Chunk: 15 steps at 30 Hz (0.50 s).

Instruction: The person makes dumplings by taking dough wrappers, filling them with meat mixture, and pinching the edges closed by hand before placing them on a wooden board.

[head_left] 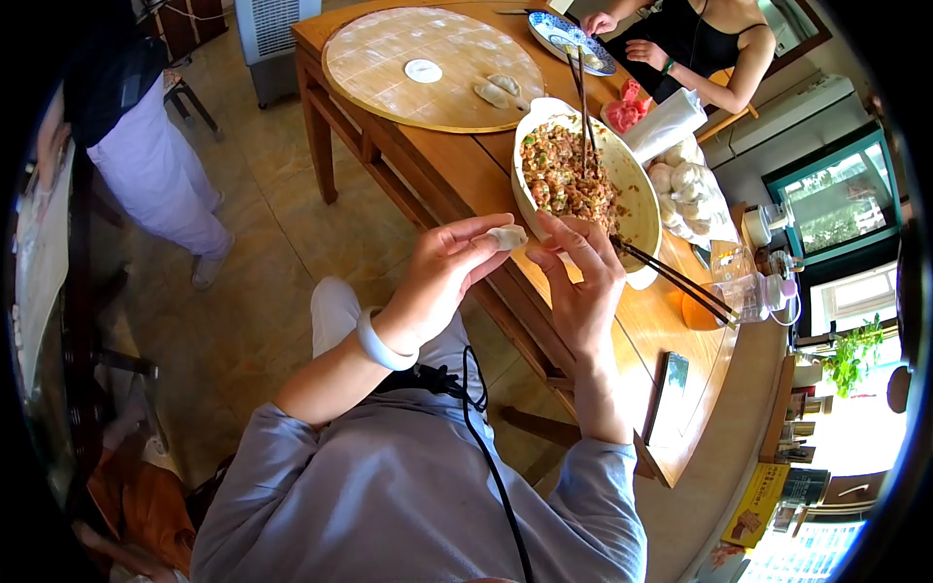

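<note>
My left hand (452, 257), with a pale bracelet (382, 342) on its wrist, pinches a small white dumpling (507, 236) between thumb and fingers. Just right of it is my right hand (583, 277), its thumb and index finger curved and apart, with nothing visible between them. Beyond both hands stands a large oval bowl (641, 219) of minced filling (569, 175). One pair of chopsticks (586, 112) stands in the filling. Another dark pair (675, 280) rests over the bowl's near side.
A floured round board (379, 58) holds a wrapper (424, 71) and folded dumplings (498, 90). Near a blue-patterned plate (573, 44) are another person's hands (641, 49). A phone (669, 389), a plastic bottle (753, 296) and a bag of white, round items (685, 189) are on the table (622, 335).
</note>
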Available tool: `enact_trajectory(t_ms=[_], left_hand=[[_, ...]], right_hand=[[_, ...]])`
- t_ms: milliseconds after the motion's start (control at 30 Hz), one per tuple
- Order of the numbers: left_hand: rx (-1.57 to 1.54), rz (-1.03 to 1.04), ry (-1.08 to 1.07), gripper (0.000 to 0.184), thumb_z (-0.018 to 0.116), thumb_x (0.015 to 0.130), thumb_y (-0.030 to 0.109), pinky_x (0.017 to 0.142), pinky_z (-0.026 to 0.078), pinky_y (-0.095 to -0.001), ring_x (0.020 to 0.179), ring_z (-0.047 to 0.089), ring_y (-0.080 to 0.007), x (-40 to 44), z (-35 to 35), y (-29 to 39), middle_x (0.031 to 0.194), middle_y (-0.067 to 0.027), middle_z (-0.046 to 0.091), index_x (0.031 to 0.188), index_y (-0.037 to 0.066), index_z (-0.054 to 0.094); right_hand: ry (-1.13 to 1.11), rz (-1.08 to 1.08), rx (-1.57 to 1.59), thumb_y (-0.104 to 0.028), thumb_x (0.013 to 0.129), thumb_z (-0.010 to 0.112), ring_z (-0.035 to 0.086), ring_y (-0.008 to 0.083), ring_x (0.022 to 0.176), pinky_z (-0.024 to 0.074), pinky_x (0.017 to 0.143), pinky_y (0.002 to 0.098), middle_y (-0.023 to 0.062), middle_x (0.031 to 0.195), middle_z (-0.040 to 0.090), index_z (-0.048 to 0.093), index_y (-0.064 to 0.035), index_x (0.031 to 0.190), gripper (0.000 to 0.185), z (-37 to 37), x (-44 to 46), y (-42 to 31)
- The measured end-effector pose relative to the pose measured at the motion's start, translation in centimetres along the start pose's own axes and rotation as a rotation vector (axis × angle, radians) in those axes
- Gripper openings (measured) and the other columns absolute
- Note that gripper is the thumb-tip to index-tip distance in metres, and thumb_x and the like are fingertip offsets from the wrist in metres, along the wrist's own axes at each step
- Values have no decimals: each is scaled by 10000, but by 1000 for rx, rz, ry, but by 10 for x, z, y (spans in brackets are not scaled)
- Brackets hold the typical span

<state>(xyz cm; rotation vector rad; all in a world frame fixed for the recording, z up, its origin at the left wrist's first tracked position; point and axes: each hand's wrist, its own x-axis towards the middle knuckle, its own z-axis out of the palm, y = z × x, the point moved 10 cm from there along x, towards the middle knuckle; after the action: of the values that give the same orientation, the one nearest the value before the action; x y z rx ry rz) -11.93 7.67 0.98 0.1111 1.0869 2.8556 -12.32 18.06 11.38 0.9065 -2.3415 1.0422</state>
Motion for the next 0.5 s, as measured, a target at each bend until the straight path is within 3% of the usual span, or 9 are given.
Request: enact_trajectory(t_ms=[67, 500], left_hand=[[-35, -9, -32, 327, 448, 906, 71, 962, 412, -288, 1069, 529, -155, -1, 3, 0, 1140, -116, 555, 1208, -54, 470], [-29, -36, -58, 354, 418, 895, 29, 992, 394, -313, 1103, 508, -176, -4, 11, -5, 1197, -138, 513, 1235, -68, 432]], right_hand=[[-33, 82, 55, 0, 716, 674, 608, 200, 722, 483, 645, 271, 87, 833, 618, 663, -48, 964, 253, 2, 0, 6], [16, -131, -119, -1, 744, 633, 597, 254, 710, 479, 610, 322, 115, 795, 600, 625, -25, 833, 92, 6, 0, -10]])
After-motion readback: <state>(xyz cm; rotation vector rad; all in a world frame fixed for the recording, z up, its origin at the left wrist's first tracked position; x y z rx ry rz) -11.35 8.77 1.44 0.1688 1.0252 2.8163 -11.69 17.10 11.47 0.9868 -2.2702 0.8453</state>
